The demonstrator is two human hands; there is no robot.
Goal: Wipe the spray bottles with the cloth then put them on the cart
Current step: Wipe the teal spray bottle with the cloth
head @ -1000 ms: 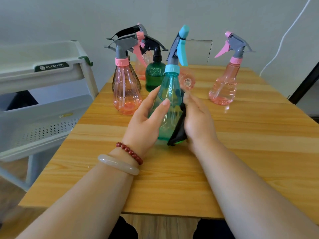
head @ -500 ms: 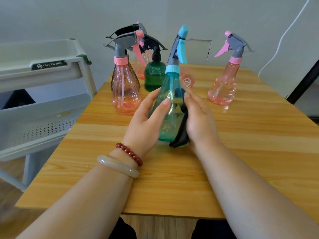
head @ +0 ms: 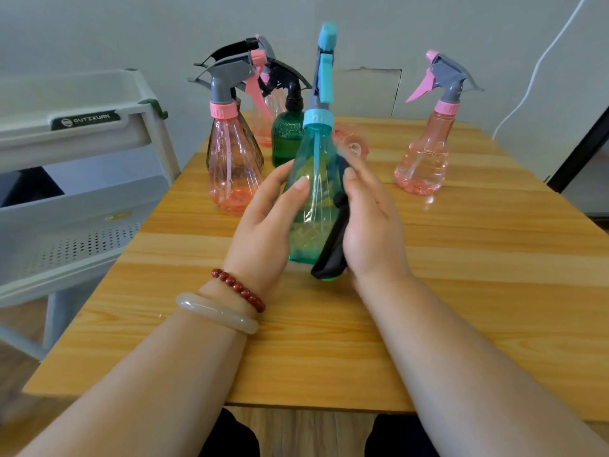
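A teal spray bottle (head: pixel 314 192) with a blue cap and trigger stands upright at the middle of the wooden table (head: pixel 461 291). My left hand (head: pixel 267 222) grips its left side, thumb across the front. My right hand (head: pixel 372 222) holds a dark cloth (head: pixel 333 249) against the bottle's right side. Behind stand a pink bottle (head: pixel 230 166) with a grey head, a dark green bottle (head: pixel 286 140), another pink bottle (head: pixel 265 123) partly hidden, and a pink bottle (head: pixel 425 156) at the right. The white cart (head: pixel 82 133) stands left of the table.
A small clear pink round thing (head: pixel 351 141) lies behind the teal bottle. The cart has a lower perforated shelf (head: pixel 75 245). A white cable (head: pixel 540 64) hangs on the wall at the right. A dark frame (head: pixel 580 146) stands at the right edge.
The teal bottle has turned in my hands, its trigger head now facing more towards me. My right hand with the cloth has slid slightly along the bottle's side.
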